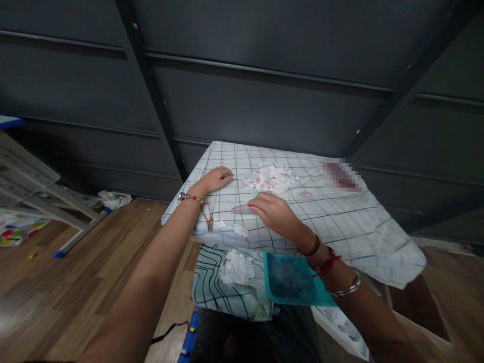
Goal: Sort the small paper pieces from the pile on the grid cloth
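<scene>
Seemingly for steadiness, my right fingers (260, 203) pinch a translucent pinkish strip (239, 208) near the table's (340, 222) front edge, while my left fingers (226, 171), loosely parted and apparently empty, rest toward its left edge.

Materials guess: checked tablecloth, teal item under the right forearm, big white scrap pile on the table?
Checked tablecloth: likely matte fabric; it wrinkles and drapes over the edge.
Teal item: probably plastic, judging by even colour and straight edges; blurred.
White scrap pile: thin, matte, pink-marked flakes; maybe paper, though fabric isn't ruled out.
</scene>
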`<state>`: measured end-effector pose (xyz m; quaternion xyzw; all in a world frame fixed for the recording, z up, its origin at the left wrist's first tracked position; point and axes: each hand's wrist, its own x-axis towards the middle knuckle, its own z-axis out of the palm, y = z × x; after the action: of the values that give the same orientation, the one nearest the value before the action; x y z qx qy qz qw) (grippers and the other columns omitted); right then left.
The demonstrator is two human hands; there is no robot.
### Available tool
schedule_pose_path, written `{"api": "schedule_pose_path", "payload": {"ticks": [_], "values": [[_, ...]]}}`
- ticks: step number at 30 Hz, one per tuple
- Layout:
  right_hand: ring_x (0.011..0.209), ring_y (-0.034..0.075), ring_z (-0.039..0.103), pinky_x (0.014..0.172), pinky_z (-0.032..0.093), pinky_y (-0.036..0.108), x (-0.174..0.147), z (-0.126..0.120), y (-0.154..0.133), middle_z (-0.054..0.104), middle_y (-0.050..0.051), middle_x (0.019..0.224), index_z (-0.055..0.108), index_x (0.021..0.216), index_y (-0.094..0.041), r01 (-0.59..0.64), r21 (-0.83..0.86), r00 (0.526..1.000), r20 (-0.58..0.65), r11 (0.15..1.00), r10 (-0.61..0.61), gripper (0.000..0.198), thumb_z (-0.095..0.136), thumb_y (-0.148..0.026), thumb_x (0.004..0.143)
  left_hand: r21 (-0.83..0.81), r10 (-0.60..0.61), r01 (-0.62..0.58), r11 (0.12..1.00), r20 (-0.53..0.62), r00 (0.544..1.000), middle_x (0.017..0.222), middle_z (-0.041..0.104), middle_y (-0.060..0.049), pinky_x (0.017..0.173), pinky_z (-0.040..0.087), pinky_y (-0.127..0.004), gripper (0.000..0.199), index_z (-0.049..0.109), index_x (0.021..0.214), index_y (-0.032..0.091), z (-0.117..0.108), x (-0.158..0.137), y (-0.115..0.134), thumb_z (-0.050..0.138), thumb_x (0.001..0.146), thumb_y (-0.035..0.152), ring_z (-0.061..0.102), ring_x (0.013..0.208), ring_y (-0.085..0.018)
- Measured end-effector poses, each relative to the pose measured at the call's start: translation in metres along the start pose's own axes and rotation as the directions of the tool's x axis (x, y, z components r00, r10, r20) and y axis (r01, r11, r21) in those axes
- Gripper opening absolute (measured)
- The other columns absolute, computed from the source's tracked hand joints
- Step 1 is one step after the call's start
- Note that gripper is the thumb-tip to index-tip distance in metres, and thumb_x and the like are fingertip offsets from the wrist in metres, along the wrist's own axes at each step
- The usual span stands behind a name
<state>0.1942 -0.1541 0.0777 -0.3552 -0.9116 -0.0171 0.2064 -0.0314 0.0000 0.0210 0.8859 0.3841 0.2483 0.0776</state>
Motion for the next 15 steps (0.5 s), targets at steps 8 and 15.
{"api": "schedule_pose_path", "payload": {"ticks": [8,15], "values": [[0.081,0.014,0.048,0.074,0.036,0.027,0.013,0.023,-0.003,0.057,0.003,0.084,0.061,0.083,-0.018,0.213,0.032,0.974,0.067,0.977,-0.214,0.021,0.041,-0.018,0.088,0.016,-0.006,0.006,1.0,0.006,1.0,0.105,0.06,-0.007,0.091,0.039,-0.032,0.035,0.06,0.1,0.015,0.002,0.001,-0.003,0.038,0.086,0.038,0.052,0.099,-0.02],[0.079,0.014,0.049,0.072,0.036,0.026,-0.018,-0.003,0.01,0.057,0.004,0.082,0.061,0.084,-0.016,0.095,-0.006,0.993,0.07,0.996,-0.094,0.022,0.04,-0.02,0.089,0.029,0.012,-0.012,0.999,0.01,1.0,0.102,0.061,-0.007,0.091,0.038,-0.031,0.034,0.06,0.1,0.014,0.001,0.002,-0.003,0.039,0.086,0.037,0.053,0.098,-0.019]]}}
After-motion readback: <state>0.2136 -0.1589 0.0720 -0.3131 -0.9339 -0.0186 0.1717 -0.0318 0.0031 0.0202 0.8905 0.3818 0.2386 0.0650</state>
